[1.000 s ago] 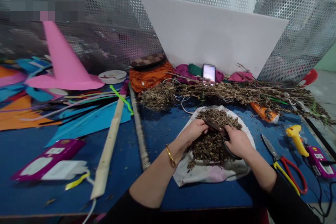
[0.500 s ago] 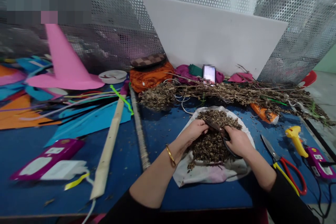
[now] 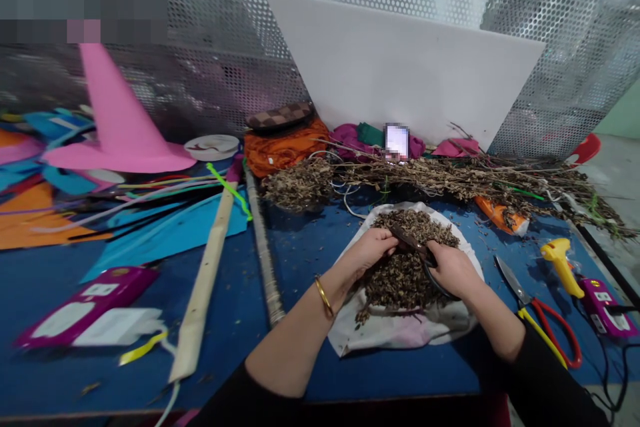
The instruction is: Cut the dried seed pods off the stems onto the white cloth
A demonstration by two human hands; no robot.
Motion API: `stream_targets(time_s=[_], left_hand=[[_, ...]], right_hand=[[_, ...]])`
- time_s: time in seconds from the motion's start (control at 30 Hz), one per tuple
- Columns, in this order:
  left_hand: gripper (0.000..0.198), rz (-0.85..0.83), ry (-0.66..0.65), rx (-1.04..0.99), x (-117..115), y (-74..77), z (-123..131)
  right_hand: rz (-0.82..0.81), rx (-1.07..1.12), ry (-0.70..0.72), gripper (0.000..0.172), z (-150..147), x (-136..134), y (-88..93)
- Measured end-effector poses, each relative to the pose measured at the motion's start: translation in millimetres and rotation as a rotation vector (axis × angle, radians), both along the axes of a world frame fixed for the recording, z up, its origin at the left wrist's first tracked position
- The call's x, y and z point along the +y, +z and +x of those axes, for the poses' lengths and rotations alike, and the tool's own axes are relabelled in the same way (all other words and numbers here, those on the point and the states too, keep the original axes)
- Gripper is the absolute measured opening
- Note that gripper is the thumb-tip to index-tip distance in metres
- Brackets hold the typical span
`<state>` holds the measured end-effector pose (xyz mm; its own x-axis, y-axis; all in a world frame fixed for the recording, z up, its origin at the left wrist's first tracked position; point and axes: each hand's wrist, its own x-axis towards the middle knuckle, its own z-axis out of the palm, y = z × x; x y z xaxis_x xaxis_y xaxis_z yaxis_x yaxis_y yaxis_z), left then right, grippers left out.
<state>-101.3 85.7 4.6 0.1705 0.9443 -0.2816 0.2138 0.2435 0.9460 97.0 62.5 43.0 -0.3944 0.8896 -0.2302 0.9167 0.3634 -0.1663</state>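
A pile of dried, crumbled plant bits (image 3: pixel 395 283) lies on a white cloth bag (image 3: pixel 400 337) in front of me. Over the pile, my right hand (image 3: pixel 450 268) is closed on a pair of dark scissors (image 3: pixel 411 240), one black handle loop showing below the fingers. My left hand (image 3: pixel 374 248) is closed in a pinch by the far end of the blades. What lies between its fingertips is too small and dark to make out. A gold bangle (image 3: pixel 323 296) is on the left wrist.
Dried stalks (image 3: pixel 450 177) lie behind the bag. On the right are red-and-yellow handled scissors (image 3: pixel 550 327), a yellow glue gun (image 3: pixel 563 263) and a purple power strip (image 3: pixel 607 310). A wooden stick (image 3: pixel 205 293), a wrapped rod (image 3: pixel 265 253) and a pink cone hat (image 3: pixel 117 120) stand left.
The view has shifted very slightly, so things sit a little further left. Both hands keep the same pose over the pile.
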Motion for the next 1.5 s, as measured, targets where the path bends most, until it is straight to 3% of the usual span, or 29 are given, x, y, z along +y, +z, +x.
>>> stream_targets(time_s=[0.1,0.37,0.63,0.93,1.17,1.5], left_hand=[[0.024,-0.012,-0.004,0.006,0.6,2.2,-1.4],[0.017,-0.013,0.092,-0.137,-4.7,26.3,-10.6],[0.024,-0.061,0.064,-0.147,-4.1,19.6,-6.2],[0.018,-0.062,0.048,-0.105,-8.3,26.9,-9.0],[0.017,-0.018,-0.008,-0.016,-6.3,25.2,-5.6],[0.018,-0.007,0.038,-0.032,-5.0,25.0,-4.6]], right_hand=[[0.02,0.048,-0.015,0.024,0.0,-1.2,-0.1],[0.008,0.177,-0.071,0.026,2.1,-2.1,2.8],[0.021,0.18,-0.04,0.031,2.0,-2.1,0.1],[0.015,0.185,-0.03,0.02,2.2,-2.2,3.2],[0.024,0.16,-0.032,0.025,1.7,-2.7,-0.1],[-0.029,0.1,-0.025,0.023,-0.9,-1.4,4.4]])
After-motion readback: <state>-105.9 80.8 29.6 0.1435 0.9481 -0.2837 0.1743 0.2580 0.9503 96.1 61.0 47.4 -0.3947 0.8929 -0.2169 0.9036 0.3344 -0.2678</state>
